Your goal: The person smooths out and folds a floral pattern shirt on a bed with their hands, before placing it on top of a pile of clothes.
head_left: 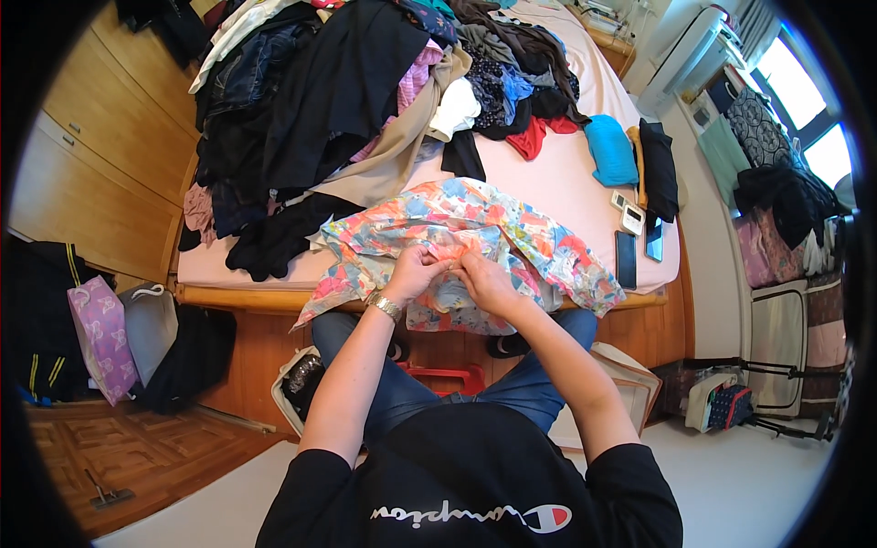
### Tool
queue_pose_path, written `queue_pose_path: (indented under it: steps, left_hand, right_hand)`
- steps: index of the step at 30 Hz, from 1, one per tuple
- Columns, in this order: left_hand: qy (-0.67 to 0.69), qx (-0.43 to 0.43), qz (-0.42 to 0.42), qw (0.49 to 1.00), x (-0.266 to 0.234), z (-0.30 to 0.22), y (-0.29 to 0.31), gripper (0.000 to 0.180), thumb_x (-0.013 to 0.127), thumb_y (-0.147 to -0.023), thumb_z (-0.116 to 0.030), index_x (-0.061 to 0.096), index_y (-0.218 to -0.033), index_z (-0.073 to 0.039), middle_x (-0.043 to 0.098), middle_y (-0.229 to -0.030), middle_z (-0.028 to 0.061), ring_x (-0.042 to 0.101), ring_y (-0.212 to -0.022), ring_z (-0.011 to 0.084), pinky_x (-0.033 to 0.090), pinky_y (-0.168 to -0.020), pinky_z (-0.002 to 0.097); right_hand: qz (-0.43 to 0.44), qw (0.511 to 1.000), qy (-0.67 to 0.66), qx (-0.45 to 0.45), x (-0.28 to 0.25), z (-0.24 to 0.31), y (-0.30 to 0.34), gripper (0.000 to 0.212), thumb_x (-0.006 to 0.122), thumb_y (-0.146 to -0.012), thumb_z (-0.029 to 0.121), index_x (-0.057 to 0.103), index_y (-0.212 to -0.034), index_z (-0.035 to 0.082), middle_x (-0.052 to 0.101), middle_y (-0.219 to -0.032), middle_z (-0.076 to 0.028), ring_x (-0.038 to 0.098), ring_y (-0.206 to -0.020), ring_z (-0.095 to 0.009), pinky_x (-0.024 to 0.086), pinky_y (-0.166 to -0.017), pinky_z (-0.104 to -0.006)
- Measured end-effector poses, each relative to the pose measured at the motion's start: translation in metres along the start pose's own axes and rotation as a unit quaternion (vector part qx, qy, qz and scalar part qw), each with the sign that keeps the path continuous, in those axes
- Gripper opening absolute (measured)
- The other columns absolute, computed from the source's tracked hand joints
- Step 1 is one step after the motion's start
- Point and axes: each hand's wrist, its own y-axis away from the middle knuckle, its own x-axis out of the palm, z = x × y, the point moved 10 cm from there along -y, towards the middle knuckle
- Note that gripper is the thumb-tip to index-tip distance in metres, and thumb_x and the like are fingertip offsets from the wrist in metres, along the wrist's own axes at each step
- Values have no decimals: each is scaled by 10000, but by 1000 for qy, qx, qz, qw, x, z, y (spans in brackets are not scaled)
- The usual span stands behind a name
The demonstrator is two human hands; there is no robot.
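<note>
A colourful patterned shirt [562,247] in pink, blue and orange lies spread over the near edge of the bed [384,187], part of it hanging down toward my lap. My left hand [416,274], with a metal watch on its wrist, has its fingers closed on the cloth near the shirt's middle. Right beside it, my right hand [484,281] pinches the same shirt, the fingertips of both hands almost meeting. Whether a button or seam sits between the fingers is too small to make out.
Behind the shirt rises a large heap of clothes [338,82]. To the right lie a folded blue garment [611,151], a folded black garment [658,169], two phones and small white devices [631,218]. Bags [102,338] stand at left; a red stool [448,376] is below.
</note>
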Motion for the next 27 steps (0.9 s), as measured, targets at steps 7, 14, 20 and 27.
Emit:
queue_pose_path:
  steps: [7,14,20,27]
  left_hand:
    - [43,-47,-15,998,5,-3,0,79,690,-919,-57,653,-958,1,711,-888,60,661,-766,98,537,-686,235]
    - [79,-83,-8,993,-5,17,0,82,657,-921,-49,690,-972,7,698,-852,36,641,-703,80,537,-635,223]
    - [79,-82,-2,993,-3,14,0,96,660,-916,-53,691,-974,18,710,-872,53,657,-715,89,543,-646,223]
    - [82,-73,-34,993,-2,6,2,62,669,-917,-45,657,-936,13,703,-862,75,677,-727,122,564,-664,243]
  right_hand:
    - [-11,982,-152,112,17,-36,-3,137,620,-943,128,610,-925,-7,639,-865,-216,628,-805,-360,502,-701,-418]
    - [-39,936,-298,184,29,-58,-2,95,668,-905,46,669,-972,-21,691,-834,-132,640,-752,-189,504,-690,-312]
    - [-25,981,-165,102,0,-23,-5,130,694,-876,79,678,-980,3,689,-849,-169,667,-776,-295,525,-705,-383]
    - [-49,998,-25,-35,-10,8,1,114,678,-854,93,607,-920,33,616,-866,-179,627,-840,-384,503,-716,-470]
